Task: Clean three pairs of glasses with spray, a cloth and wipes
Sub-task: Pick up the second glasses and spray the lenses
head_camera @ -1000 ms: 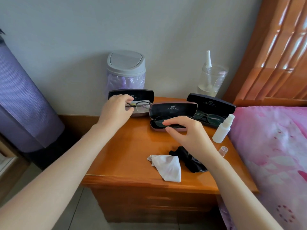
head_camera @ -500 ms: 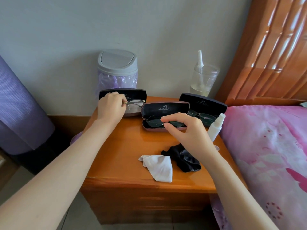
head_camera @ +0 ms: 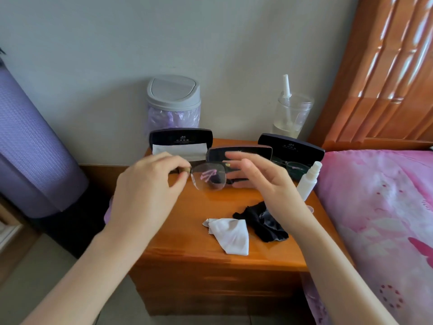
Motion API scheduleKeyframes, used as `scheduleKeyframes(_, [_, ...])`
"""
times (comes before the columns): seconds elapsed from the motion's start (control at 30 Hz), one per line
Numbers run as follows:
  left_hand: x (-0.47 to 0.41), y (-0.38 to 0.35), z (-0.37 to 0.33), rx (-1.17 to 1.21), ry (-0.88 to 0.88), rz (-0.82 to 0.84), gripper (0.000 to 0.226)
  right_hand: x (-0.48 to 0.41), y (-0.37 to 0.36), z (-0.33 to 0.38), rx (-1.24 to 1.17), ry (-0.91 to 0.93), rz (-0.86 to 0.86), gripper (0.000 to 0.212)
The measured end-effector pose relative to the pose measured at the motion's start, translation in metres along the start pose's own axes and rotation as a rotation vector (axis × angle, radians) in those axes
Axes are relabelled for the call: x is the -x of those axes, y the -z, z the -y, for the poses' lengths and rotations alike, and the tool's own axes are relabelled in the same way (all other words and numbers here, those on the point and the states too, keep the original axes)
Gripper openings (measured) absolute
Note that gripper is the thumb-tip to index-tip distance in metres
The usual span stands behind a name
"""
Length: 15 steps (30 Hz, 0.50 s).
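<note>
A pair of glasses (head_camera: pixel 208 178) hangs in the air above the wooden nightstand (head_camera: pixel 187 240), pinched at its left hinge by my left hand (head_camera: pixel 150 184). My right hand (head_camera: pixel 260 177) hovers beside the right lens with fingers spread, holding nothing. Three open cases stand at the back: the left case (head_camera: pixel 180 139) holds only a white cloth, the middle case (head_camera: pixel 239 153) is partly hidden by my right hand, and the right case (head_camera: pixel 293 148) holds another pair of glasses (head_camera: pixel 291 166). A white spray bottle (head_camera: pixel 308 181), a white cloth (head_camera: pixel 230 235) and a black cloth (head_camera: pixel 262 221) lie nearby.
A grey swing-lid bin (head_camera: pixel 173 102) with a purple liner stands behind the left case. A clear jar (head_camera: pixel 290 116) with a white tube sits at the back right. A pink bed (head_camera: pixel 384 219) borders the right side, a purple roll (head_camera: pixel 30 146) the left.
My left hand lifted the glasses out of the left case and brought them toward the middle. My right hand left the middle case and rose beside the lifted glasses.
</note>
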State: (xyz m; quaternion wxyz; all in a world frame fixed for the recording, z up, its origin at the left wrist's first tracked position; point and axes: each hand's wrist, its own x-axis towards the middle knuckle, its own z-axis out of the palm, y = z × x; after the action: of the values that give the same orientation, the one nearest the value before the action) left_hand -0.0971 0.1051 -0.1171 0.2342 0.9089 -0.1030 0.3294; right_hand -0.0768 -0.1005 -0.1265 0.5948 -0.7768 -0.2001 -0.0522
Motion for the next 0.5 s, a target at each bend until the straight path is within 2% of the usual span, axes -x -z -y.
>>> scheduleKeyframes(0.07, [0.008,-0.002,-0.001,0.005,0.016,0.012,0.012,0.005,0.000,0.001,0.021,-0.015,0.055,0.028])
scheduleKeyframes(0.33, [0.019,-0.012,-0.002,0.038,-0.009,0.052,0.015,0.011,0.003,-0.001,0.042,-0.047,0.066,0.020])
scheduleKeyframes(0.5, [0.019,-0.018,0.002,0.199,0.034,0.112,0.023,0.012,0.004,-0.003,-0.086,-0.119,0.025,0.016])
